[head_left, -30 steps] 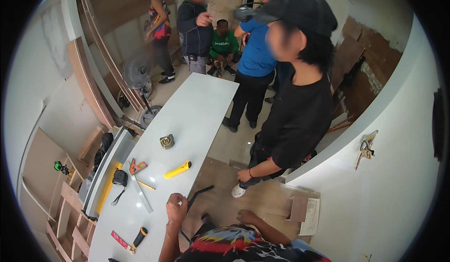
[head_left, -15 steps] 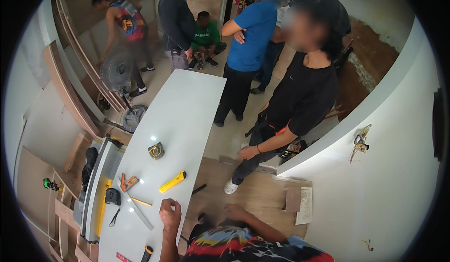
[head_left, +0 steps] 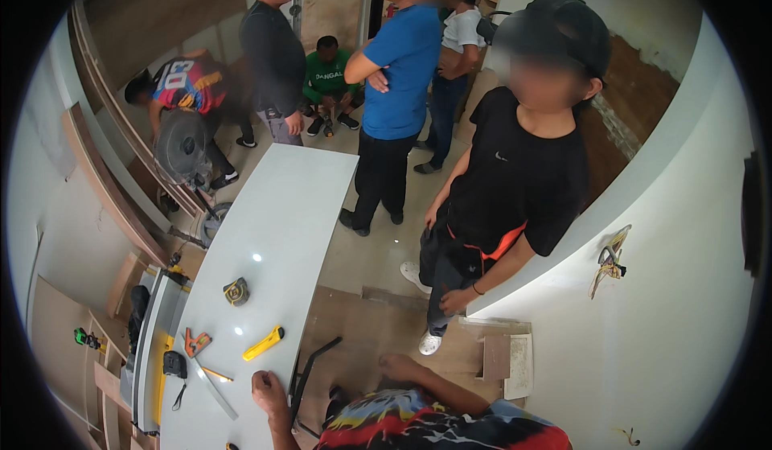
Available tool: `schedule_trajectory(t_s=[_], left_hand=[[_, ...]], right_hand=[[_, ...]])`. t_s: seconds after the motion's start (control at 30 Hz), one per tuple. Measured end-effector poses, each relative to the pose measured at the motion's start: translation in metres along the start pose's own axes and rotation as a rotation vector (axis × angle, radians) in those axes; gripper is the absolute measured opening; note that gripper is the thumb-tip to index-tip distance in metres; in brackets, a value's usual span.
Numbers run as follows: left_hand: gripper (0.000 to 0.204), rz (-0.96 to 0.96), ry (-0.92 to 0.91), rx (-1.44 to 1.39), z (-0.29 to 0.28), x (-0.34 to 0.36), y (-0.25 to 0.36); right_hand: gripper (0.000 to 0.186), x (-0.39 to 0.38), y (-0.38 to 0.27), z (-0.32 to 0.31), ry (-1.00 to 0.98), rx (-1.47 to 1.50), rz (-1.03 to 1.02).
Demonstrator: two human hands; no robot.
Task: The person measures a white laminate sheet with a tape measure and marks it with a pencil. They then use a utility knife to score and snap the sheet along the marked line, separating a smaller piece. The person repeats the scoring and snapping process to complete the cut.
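My left hand (head_left: 269, 392) is at the near right edge of the white table (head_left: 277, 209), its fingers curled in and no object showing in them. Closest to it is a yellow utility knife (head_left: 264, 343). To its left lie a combination square (head_left: 213, 386) with an orange head, a yellow pencil (head_left: 216, 374) and a black tape measure (head_left: 174, 363) with a wrist strap. Farther up the table sits a yellow and black tape measure (head_left: 236, 291). My right hand (head_left: 402, 367) hangs in front of my body, off the table; its fingers are too dim to make out.
A person in black (head_left: 523, 160) stands to the right of the table, with others beyond its far end. A table saw (head_left: 153, 345) adjoins the left side, near a standing fan (head_left: 183, 148). Wood boards (head_left: 497, 357) lie by the right wall.
The view has shifted, so the table sits lower and farther left. The person in black has turned and moved nearer. At far left, a person has bent down behind the fan.
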State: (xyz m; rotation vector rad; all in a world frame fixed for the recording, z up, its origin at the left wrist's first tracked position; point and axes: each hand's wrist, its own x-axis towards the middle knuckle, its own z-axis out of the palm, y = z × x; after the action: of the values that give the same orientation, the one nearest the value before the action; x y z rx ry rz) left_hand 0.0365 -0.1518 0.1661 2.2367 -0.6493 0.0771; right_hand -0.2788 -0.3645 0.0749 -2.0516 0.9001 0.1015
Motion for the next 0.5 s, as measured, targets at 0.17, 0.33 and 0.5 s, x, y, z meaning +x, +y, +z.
schedule_trajectory(t_s=[0.17,0.33,0.5], left_hand=[[0.013,-0.066,-0.001,0.109,0.005,0.005,0.004],[0.014,-0.091,0.075,0.106,0.008,0.005,0.003],[0.014,-0.110,0.137,0.127,0.014,-0.001,0.007]], right_hand=[[0.033,0.010,0.022,-0.025,0.020,0.001,-0.053],[0.042,0.018,0.034,-0.049,-0.049,0.007,-0.024],[0.042,0.023,0.035,-0.062,-0.091,0.023,-0.055]])
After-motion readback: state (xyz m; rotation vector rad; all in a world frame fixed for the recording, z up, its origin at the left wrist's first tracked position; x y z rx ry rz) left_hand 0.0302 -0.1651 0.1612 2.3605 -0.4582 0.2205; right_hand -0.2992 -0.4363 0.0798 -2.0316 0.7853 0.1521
